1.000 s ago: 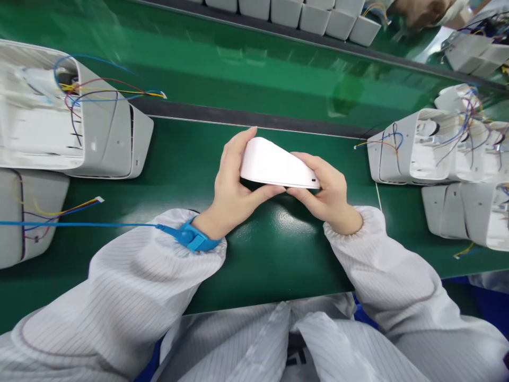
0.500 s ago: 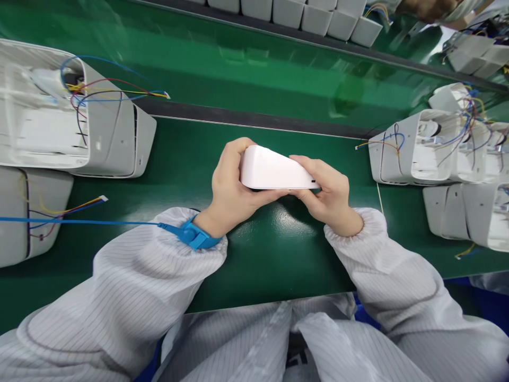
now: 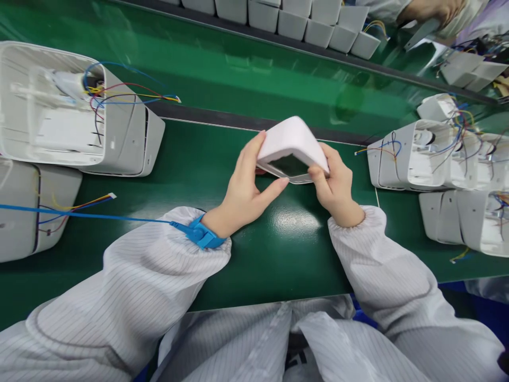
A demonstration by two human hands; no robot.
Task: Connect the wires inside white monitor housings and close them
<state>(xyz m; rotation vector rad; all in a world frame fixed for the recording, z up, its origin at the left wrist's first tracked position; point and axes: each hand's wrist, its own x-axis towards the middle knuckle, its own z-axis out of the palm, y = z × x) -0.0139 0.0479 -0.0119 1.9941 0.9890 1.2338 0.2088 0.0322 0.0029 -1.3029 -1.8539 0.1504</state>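
Observation:
A white plastic housing (image 3: 296,139) is tilted above the green table, and a dark opening shows on its near side. My left hand (image 3: 250,185) holds its left edge, the fingers behind it and the thumb stretched along the lower edge. On the other side, my right hand (image 3: 333,183) grips the right end between thumb and fingers. A blue strap (image 3: 202,233) circles my left wrist, with a blue cord running off to the left.
Large white housings (image 3: 123,132) with loose wires stand at the left. More wired housings (image 3: 397,156) are grouped at the right. Beyond a dark ledge (image 3: 238,29) sit rows of white parts (image 3: 262,16). Another person's hand (image 3: 433,10) shows at the top right.
The white housing has been turned and raised, so its opening now shows. My left hand has shifted right with its grip loosened; my right hand still grips the other end.

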